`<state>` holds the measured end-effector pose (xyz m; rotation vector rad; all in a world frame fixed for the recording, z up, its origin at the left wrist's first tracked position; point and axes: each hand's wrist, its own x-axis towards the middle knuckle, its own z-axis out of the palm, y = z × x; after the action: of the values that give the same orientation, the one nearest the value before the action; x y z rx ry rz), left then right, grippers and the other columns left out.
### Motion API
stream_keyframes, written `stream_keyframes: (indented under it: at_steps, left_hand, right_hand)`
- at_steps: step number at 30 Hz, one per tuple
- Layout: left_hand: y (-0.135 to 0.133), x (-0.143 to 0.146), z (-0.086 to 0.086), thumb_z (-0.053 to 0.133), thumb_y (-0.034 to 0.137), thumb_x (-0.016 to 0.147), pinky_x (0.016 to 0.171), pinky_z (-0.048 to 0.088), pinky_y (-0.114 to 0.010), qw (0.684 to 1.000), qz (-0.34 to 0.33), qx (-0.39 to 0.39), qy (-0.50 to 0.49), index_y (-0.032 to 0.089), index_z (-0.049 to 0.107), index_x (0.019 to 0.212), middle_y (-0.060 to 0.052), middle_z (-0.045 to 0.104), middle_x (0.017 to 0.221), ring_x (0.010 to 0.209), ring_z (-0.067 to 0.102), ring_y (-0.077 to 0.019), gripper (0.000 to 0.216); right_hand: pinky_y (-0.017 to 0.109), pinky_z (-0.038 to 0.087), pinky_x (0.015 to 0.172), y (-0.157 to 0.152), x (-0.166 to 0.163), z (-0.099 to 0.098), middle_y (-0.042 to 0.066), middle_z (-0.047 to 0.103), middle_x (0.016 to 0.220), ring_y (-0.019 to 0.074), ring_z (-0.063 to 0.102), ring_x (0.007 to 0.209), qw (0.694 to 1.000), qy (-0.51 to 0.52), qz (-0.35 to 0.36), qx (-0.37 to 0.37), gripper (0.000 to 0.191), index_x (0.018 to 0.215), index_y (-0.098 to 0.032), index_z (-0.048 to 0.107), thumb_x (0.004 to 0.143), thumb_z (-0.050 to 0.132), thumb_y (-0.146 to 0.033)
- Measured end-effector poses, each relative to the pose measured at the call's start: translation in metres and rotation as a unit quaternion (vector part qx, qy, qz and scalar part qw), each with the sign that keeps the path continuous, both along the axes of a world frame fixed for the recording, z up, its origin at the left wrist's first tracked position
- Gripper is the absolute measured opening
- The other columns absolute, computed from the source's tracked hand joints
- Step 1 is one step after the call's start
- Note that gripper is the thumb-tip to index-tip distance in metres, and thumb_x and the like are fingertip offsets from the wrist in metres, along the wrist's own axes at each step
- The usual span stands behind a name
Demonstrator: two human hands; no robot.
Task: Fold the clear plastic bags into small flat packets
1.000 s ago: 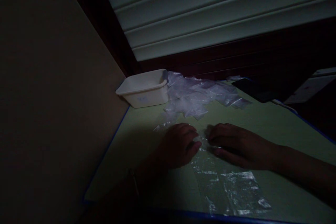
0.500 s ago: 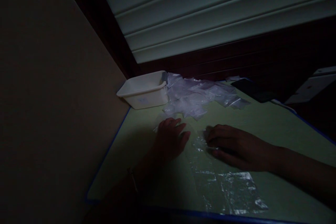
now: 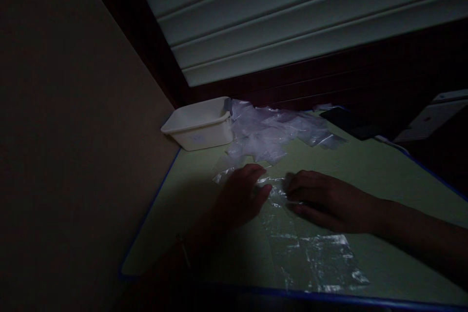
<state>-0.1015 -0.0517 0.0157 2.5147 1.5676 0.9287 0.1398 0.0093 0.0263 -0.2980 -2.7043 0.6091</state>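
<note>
Several clear plastic bags lie on the pale green table. One crinkled clear plastic bag (image 3: 278,195) is between my hands. My right hand (image 3: 325,200) has its fingers curled down on that bag's right side, the fingertips partly in shadow. Close to the bag's left side is my left hand (image 3: 243,192), thumb and fingers apart with a gap between them; I cannot tell whether its fingertips touch the plastic. Nearer to me, flat clear bags (image 3: 334,261) reach almost to the table's front edge. Another bit of clear plastic (image 3: 223,174) sticks out behind my left hand.
A white plastic bin (image 3: 206,131) stands at the back left against the wall. Beside it spreads a heap of clear bags (image 3: 270,131). A dark flat object (image 3: 351,124) lies at the back right. Blue edging runs round the table (image 3: 383,185). The scene is dim.
My left hand has moved right, closer to the bag by my right hand, with its fingers more bent. My right hand has stayed nearly in place. The view has shifted slightly.
</note>
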Motion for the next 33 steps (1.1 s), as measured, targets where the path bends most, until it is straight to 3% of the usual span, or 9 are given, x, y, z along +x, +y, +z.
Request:
stream_keyframes:
  at_steps: [12, 17, 23, 33]
  left_hand:
    - [-0.0043, 0.0048, 0.0073, 0.052, 0.015, 0.088, 0.097, 0.049, -0.038, 0.996, -0.058, 0.031, -0.056, 0.019, 0.045, 0.125, -0.011, 0.055, 0.119, 0.113, 0.053, -0.0196, 0.038]
    - [-0.0074, 0.0072, 0.0077, 0.049, 0.014, 0.088, 0.098, 0.049, -0.038, 0.995, -0.079, -0.005, -0.056, 0.020, 0.040, 0.130, -0.010, 0.055, 0.121, 0.112, 0.055, -0.0191, 0.044]
    - [-0.0105, 0.0079, 0.0072, 0.049, 0.016, 0.089, 0.090, 0.053, -0.039, 0.989, -0.097, -0.066, -0.095, 0.021, 0.026, 0.141, -0.013, 0.053, 0.128, 0.095, 0.064, -0.0173, 0.057]
    - [-0.0099, 0.0079, 0.0071, 0.046, 0.013, 0.087, 0.091, 0.053, -0.039, 0.984, -0.122, -0.095, -0.087, 0.019, 0.027, 0.139, -0.013, 0.059, 0.123, 0.095, 0.066, -0.0176, 0.055]
  right_hand:
    - [0.040, 0.046, 0.089, -0.0007, 0.0004, -0.0004, 0.010, 0.063, 0.101, 0.0208, 0.056, 0.099, 1.000, 0.011, -0.001, -0.006, 0.022, 0.107, -0.015, 0.065, 0.092, 0.052, -0.024]
    - [0.040, 0.046, 0.088, 0.0000, 0.0006, -0.0001, 0.010, 0.063, 0.100, 0.0206, 0.056, 0.097, 1.000, 0.002, 0.000, -0.006, 0.022, 0.107, -0.015, 0.065, 0.092, 0.052, -0.024]
    - [0.039, 0.046, 0.087, 0.0001, 0.0004, -0.0007, 0.010, 0.065, 0.099, 0.0209, 0.057, 0.098, 1.000, 0.013, 0.004, 0.002, 0.021, 0.104, -0.015, 0.066, 0.091, 0.052, -0.023]
    - [0.039, 0.046, 0.088, 0.0002, 0.0000, 0.0001, 0.011, 0.063, 0.099, 0.0205, 0.055, 0.097, 1.000, 0.002, 0.008, -0.006, 0.022, 0.105, -0.012, 0.065, 0.092, 0.051, -0.023]
